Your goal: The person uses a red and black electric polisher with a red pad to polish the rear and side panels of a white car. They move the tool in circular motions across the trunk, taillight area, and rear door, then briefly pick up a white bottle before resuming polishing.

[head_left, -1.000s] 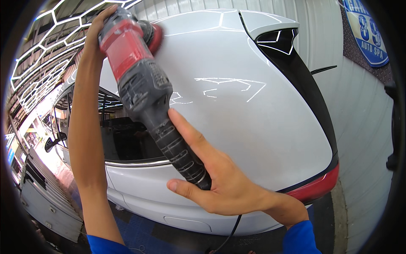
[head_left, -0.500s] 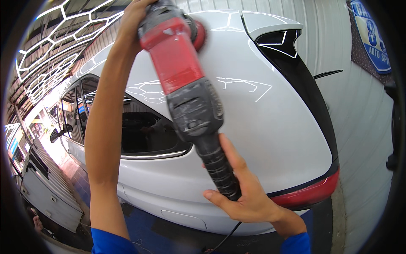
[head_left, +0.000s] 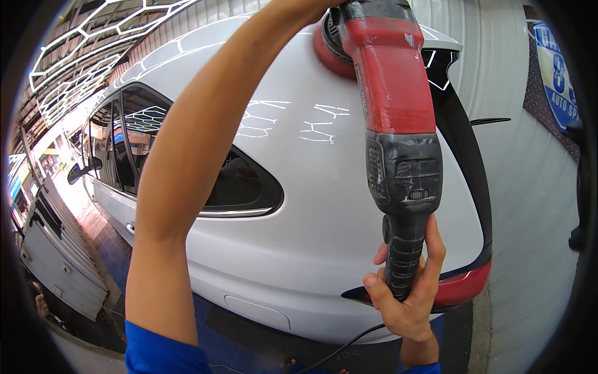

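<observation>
A red and dark grey car polisher (head_left: pixel 398 81) stretches down in front of a white car's rear side panel (head_left: pixel 299 181). Its round red pad (head_left: pixel 332 57) lies at the upper part of the panel; whether it presses flat I cannot tell. My right hand (head_left: pixel 408 299) is wrapped round the ribbed black rear handle, thumb on the near side. At the top edge my left hand (head_left: pixel 314 7) holds the polisher's head, its fingers mostly cut off by the picture's edge. From the handle's end runs a black power cord (head_left: pixel 349 343).
The car's rear side window (head_left: pixel 243 184) lies behind my left forearm. A red tail light (head_left: pixel 464 287) is beyond my right hand. To the right stands a corrugated wall (head_left: pixel 517 206) with a blue and white sign (head_left: pixel 557 78). Dark and blue floor tiles (head_left: pixel 249 336) lie below.
The polisher has swung to the right across the panel and now stands more upright, its pad on the left side of the head. Both hands have travelled right with it.
</observation>
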The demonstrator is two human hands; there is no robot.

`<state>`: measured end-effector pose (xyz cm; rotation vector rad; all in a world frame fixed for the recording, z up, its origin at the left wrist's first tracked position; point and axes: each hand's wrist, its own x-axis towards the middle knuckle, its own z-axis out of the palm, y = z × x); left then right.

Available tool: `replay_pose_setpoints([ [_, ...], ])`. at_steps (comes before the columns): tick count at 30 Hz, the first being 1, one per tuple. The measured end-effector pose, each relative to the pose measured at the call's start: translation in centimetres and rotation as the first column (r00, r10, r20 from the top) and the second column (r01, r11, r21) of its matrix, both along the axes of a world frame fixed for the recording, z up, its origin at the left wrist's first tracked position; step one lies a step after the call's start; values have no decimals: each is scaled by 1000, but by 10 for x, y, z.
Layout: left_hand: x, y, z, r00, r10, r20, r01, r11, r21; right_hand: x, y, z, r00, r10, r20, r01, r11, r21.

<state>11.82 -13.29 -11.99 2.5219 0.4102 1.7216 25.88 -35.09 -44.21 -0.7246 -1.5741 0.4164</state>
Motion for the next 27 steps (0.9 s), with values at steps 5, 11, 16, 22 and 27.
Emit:
replay_pose_setpoints([
  [5,-18,1,21,960,258,-104,-244,961,130,-15,12,0,995,-17,101,13,999,43],
  [11,-83,1,12,937,340,-85,-321,930,181,-49,21,1,979,67,190,-81,995,64],
  [16,-136,13,12,899,438,2,-436,894,102,-74,31,11,962,214,170,-221,975,22],
  [22,-190,26,11,878,474,69,-478,876,64,-98,45,22,949,284,136,-296,952,78],
  [27,-193,20,6,865,497,64,-501,860,93,-99,45,21,943,305,137,-318,944,88],
])
